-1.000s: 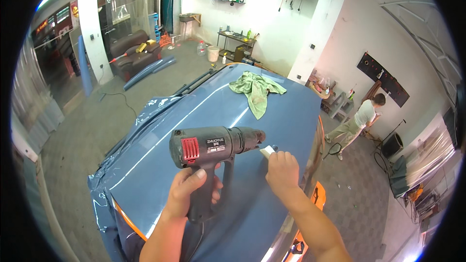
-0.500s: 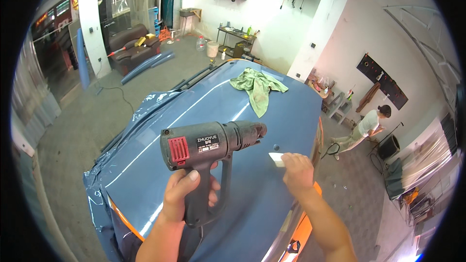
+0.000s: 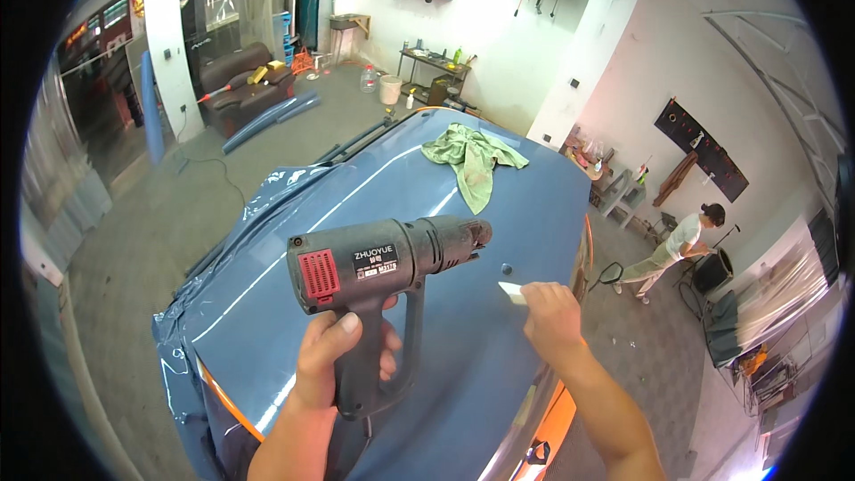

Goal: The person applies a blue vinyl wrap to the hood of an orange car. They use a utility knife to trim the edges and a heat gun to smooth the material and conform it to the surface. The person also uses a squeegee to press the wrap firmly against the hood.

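Observation:
My left hand is closed around the handle of a black heat gun with a red vented back. Its nozzle points to the right, above a car panel covered in blue film. In my right hand is a small white squeegee, pinched by the fingers near the panel's right side. Just beyond the squeegee, a small round dark spot shows on the film. A crumpled green cloth lies on the far part of the panel.
Orange bodywork shows at the lower right, and loose film hangs over the left edge. Another person stands at the right by a black drum. Film rolls lie before a brown sofa.
My right hand and the squeegee have shifted slightly right. The heat gun has moved a little left and up. The other person has stepped to the right and bent forward.

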A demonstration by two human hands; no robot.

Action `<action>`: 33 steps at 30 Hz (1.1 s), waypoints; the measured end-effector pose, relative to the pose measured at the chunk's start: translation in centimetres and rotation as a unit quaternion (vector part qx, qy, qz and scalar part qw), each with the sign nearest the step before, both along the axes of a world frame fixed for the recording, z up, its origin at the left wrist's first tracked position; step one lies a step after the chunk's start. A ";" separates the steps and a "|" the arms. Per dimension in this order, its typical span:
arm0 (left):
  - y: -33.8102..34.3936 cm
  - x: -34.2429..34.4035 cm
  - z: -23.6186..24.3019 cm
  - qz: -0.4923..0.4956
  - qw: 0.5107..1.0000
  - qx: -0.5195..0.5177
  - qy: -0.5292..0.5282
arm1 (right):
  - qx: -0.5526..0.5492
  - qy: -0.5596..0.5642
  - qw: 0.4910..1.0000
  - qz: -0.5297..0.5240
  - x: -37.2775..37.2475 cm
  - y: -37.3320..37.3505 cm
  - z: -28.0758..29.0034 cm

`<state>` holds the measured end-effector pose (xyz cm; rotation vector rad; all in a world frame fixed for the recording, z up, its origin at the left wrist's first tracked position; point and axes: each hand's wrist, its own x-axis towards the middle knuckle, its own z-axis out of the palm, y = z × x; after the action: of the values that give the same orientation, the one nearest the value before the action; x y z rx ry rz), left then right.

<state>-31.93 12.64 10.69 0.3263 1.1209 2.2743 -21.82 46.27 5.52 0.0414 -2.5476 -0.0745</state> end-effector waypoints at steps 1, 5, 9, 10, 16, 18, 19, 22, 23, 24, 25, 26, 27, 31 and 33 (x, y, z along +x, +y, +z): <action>0.0 0.0 0.0 0.000 1.000 0.002 0.001 | 0.005 0.000 1.000 -0.007 -0.5 -0.2 -0.1; -0.3 -0.1 -0.1 -0.033 0.999 0.025 -0.002 | 0.048 -0.040 0.998 -0.032 -1.8 -0.6 -0.3; -0.1 -0.1 0.1 -0.026 0.999 0.025 -0.013 | 0.073 -0.044 0.995 -0.046 -2.3 -1.2 -0.1; -0.1 -0.1 0.2 -0.023 0.999 0.027 -0.017 | 0.077 -0.054 0.994 -0.055 -2.5 -1.6 0.0; -0.4 -0.3 0.1 -0.018 1.000 0.022 -0.005 | 0.085 -0.053 0.994 -0.048 -3.8 -3.0 0.0; -0.5 -0.3 0.0 -0.012 1.000 0.019 -0.002 | 0.092 -0.059 0.994 -0.032 -3.8 -2.4 -0.1; -0.5 -0.3 -0.1 -0.012 1.000 0.018 0.000 | 0.096 -0.066 0.993 -0.019 -3.5 -1.8 -0.2; -0.5 -0.3 0.0 -0.019 0.999 0.036 -0.008 | 0.098 -0.032 0.994 0.034 -2.2 1.1 -0.1; -0.5 -0.3 0.0 -0.018 0.999 0.037 -0.007 | 0.092 -0.009 0.994 0.052 -2.0 2.1 0.0; -0.5 -0.3 0.1 -0.019 0.999 0.035 -0.008 | 0.092 -0.008 0.994 0.054 -1.8 3.0 0.0; -0.5 -0.2 0.2 -0.020 0.999 0.033 -0.009 | 0.094 -0.021 0.994 0.056 -2.0 3.8 0.1; -0.5 -0.2 0.2 -0.016 0.999 0.032 -0.009 | 0.097 -0.022 0.993 0.062 -2.2 4.5 0.4; -0.4 -0.1 0.3 -0.014 0.999 0.031 -0.010 | 0.103 -0.014 0.991 0.078 -2.5 5.1 0.7; -0.1 0.0 0.3 -0.024 0.999 0.021 0.004 | 0.113 -0.022 0.990 0.087 -2.0 5.9 2.1; 0.0 0.0 0.4 -0.042 0.999 -0.004 0.008 | -0.208 0.010 0.973 -0.101 -0.5 4.8 2.1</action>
<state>-31.94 12.63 11.08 0.3813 1.1028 2.1971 -22.28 51.09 7.65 -0.3778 -2.4887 0.3776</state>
